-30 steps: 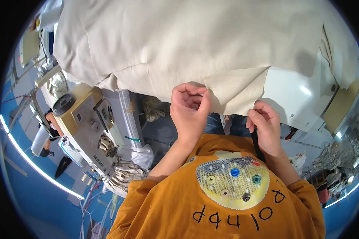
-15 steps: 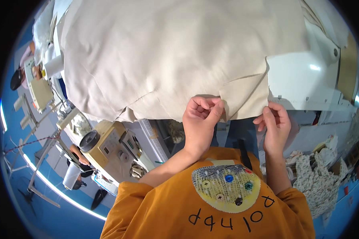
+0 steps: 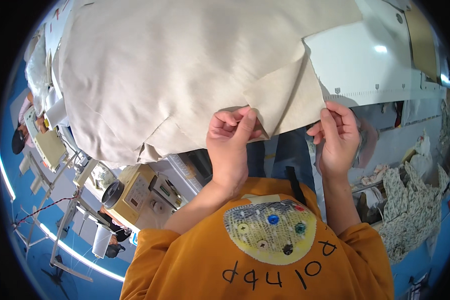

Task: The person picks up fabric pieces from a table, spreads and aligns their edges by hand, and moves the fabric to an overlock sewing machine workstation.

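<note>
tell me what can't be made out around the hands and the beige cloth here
- Head view: the left hand fingertips curl into the beige cloth, so the grip is hidden.
- The right hand fingers meet the folded corner; whether they pinch it is unclear.
- The cloth covers most of the white table.
- The cream sewing machine has its needle end hidden under the cloth.

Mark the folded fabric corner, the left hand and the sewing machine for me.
folded fabric corner (image 3: 285, 97), head view, middle of the turned-up flap.
left hand (image 3: 231, 145), head view, back of the hand.
sewing machine (image 3: 135, 192), head view, its beige housing.
</note>
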